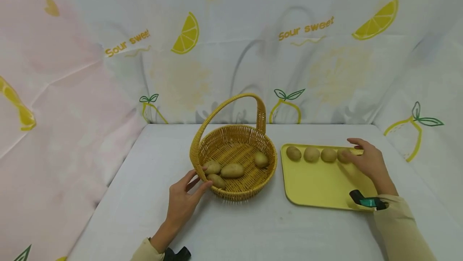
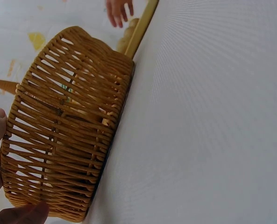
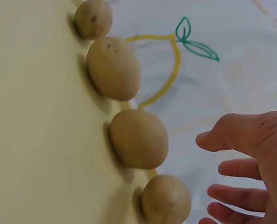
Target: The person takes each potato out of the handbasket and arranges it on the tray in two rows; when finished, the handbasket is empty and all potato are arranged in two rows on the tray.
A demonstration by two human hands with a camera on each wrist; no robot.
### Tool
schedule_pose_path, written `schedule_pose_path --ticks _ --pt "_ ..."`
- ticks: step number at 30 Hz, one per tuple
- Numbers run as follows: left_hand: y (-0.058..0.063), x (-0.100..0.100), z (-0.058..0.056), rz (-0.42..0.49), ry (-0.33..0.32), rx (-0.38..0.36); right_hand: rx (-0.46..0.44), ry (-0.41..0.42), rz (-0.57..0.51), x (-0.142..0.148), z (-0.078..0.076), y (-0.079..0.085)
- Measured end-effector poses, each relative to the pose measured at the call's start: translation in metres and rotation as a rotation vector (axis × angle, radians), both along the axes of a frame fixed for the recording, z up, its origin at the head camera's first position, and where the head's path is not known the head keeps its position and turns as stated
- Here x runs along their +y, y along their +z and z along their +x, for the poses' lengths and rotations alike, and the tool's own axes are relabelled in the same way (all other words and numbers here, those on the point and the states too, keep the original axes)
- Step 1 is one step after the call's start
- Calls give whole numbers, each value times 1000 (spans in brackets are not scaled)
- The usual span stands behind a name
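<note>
My left hand [image 1: 182, 204] grips the yellow wicker basket [image 1: 236, 196] by its rim where the arched handle meets it, at the near left. In the left wrist view, thumb and fingertips touch the basket's woven side [image 2: 66, 121]. Inside the basket lie several potatoes, among them an oblong potato [image 1: 232, 170] and one potato by the right wall [image 1: 261, 159]. Over the yellow tray [image 1: 318, 184], my right hand [image 1: 370, 162] hovers by the rightmost potato [image 1: 344, 156]. In the right wrist view that hand [image 3: 250, 172] has its fingers loosely spread, holding nothing, apart from the potatoes.
Several potatoes, such as one at the left end [image 1: 293, 153], form a row along the tray's far edge. A white cloth [image 1: 249, 229] covers the table. A lemon-print curtain [image 1: 231, 52] stands behind and at the sides.
</note>
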State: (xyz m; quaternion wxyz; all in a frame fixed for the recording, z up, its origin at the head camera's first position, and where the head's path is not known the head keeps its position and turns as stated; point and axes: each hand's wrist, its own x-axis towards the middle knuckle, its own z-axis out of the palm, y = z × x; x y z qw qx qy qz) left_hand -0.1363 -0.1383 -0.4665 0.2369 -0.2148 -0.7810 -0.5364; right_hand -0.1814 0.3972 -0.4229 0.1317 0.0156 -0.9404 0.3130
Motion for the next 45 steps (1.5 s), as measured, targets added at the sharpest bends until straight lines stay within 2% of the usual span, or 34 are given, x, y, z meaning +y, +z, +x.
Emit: schedule_pose_path --ticks 3,5,8,14,19,25,33,42,45 --pt "0 1 -1 5 2 -3 59 0 -47 -12 1 15" --pt "0 1 -1 9 3 -1 93 29 -85 -20 -1 23" --pt "2 1 0 10 3 -1 129 120 -152 -36 -5 34" --pt "3 0 0 2 9 -5 133 309 -220 -74 -14 54" --pt "2 0 -1 -7 16 -2 90 438 -266 -104 -23 62" --pt "1 0 -1 -2 10 2 -5 544 -323 -136 -36 68" --pt "1 1 -2 -5 1 11 -61 707 -308 -166 -55 76" --pt "0 2 -1 -8 1 11 -203 962 -306 -195 -81 72" --pt "0 1 -1 -10 1 13 -238 1020 -304 -204 -87 70"
